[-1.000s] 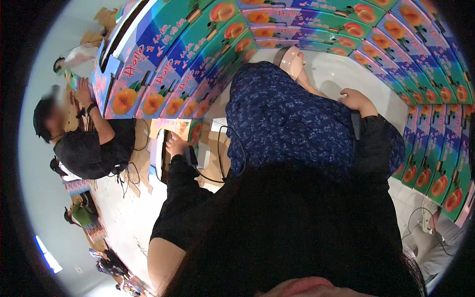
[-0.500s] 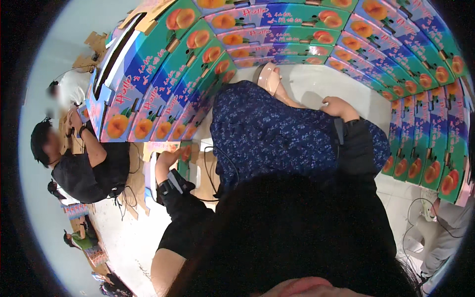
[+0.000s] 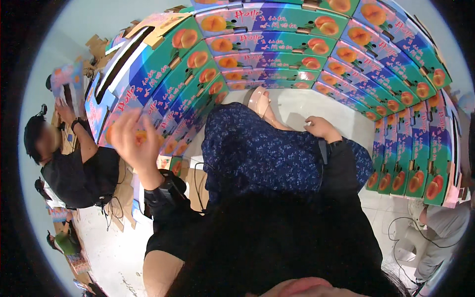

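My left hand (image 3: 136, 143) is raised in front of the left-hand stack of fruit cartons (image 3: 170, 91), fingers up and apart, slightly blurred, with nothing in it. I cannot tell whether it touches the cartons. Below it, a small part of another printed carton (image 3: 175, 165) shows beside my leg. My right hand (image 3: 324, 128) rests over the dark blue floral skirt (image 3: 262, 153) on my lap, fingers loosely bent and a little apart, nothing visible in them. The cartons are green, blue and pink, printed with peaches, and piled flat in layers.
More carton stacks stand ahead (image 3: 272, 44) and to the right (image 3: 415, 148), curving around me. At the left a person in black (image 3: 81, 175) handles a carton (image 3: 68, 81). Cables (image 3: 115, 208) lie on the floor. At the right edge sits someone in grey trousers (image 3: 448, 230).
My left hand has risen from the low carton beside my leg to the front of the left stack. The right hand stays on my lap. The neighbouring person's carton has lifted into view.
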A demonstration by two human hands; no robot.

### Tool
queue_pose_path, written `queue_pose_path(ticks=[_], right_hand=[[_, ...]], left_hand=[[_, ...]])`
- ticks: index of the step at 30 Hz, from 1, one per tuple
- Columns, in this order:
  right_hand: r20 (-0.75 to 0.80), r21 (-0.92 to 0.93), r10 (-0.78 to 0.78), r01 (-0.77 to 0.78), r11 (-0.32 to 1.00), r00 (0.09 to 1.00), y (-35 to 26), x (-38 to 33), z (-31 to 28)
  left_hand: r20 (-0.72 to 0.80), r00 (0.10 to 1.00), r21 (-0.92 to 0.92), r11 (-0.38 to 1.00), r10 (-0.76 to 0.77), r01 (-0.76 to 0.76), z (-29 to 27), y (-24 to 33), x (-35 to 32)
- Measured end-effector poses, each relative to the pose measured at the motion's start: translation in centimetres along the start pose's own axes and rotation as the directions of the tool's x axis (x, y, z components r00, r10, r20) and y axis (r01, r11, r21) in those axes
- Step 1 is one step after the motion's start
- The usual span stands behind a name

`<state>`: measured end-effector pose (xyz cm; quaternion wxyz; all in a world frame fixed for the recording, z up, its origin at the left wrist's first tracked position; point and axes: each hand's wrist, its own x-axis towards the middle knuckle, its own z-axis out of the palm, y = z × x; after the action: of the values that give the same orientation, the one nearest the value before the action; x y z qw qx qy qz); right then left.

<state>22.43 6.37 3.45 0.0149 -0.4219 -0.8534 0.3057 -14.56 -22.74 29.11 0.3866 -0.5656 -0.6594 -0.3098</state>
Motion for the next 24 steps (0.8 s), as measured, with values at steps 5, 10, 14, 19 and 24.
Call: queue_pose_path(ticks=[5, 10, 14, 19, 24], right_hand=[[0.081, -0.058, 0.042, -0.038, 0.998, 0.996, -0.2, -0.1, -0.1], [0.167, -0.126, 0.147, -0.126, 0.984, 0.975, -0.2, 0.0, 0.4], [0.199, -0.132, 0.149, -0.125, 0.983, 0.968, 0.0, -0.2, 0.6], [0.193, -0.136, 0.14, -0.114, 0.984, 0.971, -0.6, -0.2, 0.7], [0.267, -0.125, 0.147, -0.117, 0.985, 0.952, -2.2, -0.2, 0.1]], left_hand=[[-0.319, 0.947, 0.218, 0.969, -0.041, 0.115, -1.1, -2.2, 2.0], [0.01, 0.98, 0.394, 0.902, -0.197, 0.177, 1.3, -4.1, 0.4], [0.045, 0.967, 0.48, 0.854, -0.251, 0.2, 1.7, -3.8, -0.1], [0.01, 0.966, 0.465, 0.857, -0.257, 0.223, 2.2, -3.9, 0.0], [0.042, 0.951, 0.481, 0.84, -0.307, 0.25, 1.1, -3.5, 0.6]])
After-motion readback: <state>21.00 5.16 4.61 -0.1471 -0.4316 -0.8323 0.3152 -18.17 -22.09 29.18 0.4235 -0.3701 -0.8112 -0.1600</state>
